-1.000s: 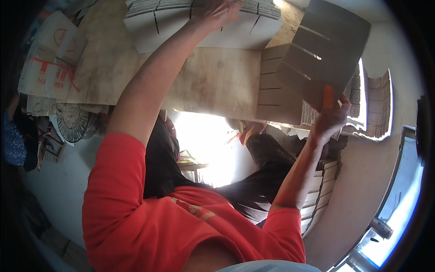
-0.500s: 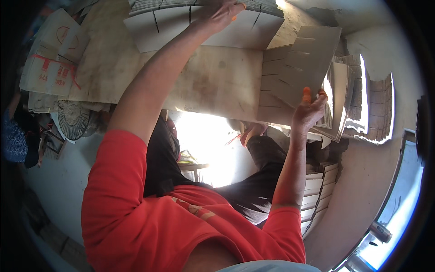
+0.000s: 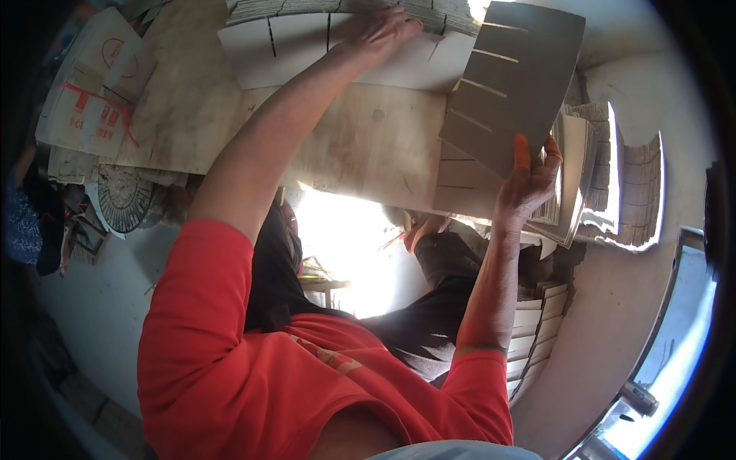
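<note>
At right — slotted sheet (image 3: 529, 80), now higher

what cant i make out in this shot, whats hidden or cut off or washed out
- Head view: the far side of the slotted cardboard stack, cut off by the top edge.
- Head view: whether the left hand grips or only touches the stack; the hand itself hides its underside.
- Head view: the far face of the slotted grey sheet in the right hand, turned away.
- Head view: details in the bright patch, lost to glare.
</note>
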The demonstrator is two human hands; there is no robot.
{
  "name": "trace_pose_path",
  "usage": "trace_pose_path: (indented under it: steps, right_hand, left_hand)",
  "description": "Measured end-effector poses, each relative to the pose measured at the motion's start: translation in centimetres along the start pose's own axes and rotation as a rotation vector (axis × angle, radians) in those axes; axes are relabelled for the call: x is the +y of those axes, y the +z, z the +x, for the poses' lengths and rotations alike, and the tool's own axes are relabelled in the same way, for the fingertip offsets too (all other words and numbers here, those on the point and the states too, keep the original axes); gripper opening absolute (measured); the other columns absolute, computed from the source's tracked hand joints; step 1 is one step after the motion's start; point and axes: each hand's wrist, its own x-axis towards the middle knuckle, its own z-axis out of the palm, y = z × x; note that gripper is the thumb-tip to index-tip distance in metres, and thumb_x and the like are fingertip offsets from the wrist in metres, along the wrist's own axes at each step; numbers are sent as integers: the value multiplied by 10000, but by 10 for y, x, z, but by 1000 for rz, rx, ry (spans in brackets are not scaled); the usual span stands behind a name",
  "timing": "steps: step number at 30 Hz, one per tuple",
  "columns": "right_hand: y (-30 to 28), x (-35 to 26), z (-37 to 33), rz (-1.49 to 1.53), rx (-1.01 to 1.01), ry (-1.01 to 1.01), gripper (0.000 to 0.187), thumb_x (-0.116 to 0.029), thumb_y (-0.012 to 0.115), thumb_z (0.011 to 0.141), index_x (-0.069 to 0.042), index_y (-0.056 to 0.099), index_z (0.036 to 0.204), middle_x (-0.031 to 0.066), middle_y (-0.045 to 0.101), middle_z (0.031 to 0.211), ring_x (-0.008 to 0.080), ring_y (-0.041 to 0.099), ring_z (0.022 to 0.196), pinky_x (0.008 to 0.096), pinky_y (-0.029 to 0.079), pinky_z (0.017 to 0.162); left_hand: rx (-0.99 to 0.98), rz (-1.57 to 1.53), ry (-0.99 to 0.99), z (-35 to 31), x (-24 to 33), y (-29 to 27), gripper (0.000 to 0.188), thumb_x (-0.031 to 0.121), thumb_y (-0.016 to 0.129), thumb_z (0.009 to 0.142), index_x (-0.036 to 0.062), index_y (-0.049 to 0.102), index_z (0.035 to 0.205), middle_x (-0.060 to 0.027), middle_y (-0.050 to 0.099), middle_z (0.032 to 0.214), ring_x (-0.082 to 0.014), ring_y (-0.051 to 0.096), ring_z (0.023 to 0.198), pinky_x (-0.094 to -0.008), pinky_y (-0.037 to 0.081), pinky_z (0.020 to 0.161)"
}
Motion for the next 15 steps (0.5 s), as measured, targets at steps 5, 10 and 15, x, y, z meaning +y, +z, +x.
trace_pose_path:
  steps: [5,10,15]
  right_hand:
    - [0,2,0,168,-9,6,292,-107,612,886,4,521,1140,97,669,927,80,586,808,222,483,712]
    - [2,1,3,130,-12,-36,308,-90,609,884,18,520,1158,88,667,924,86,581,793,216,473,719]
    - [5,11,4,80,-6,-89,319,-76,611,877,32,530,1167,83,661,926,88,577,779,223,470,715]
  left_hand:
    - [282,125,138,1,-1,9,267,55,525,750,109,587,1004,-21,551,832,-179,512,920,-317,408,816]
    - [233,207,197,-5,6,10,180,61,533,757,108,577,925,-21,542,804,-179,511,918,-326,378,841]
    - [6,5,-1,0,16,-4,115,47,604,706,73,539,797,-74,589,754,-215,566,854,-362,414,794]
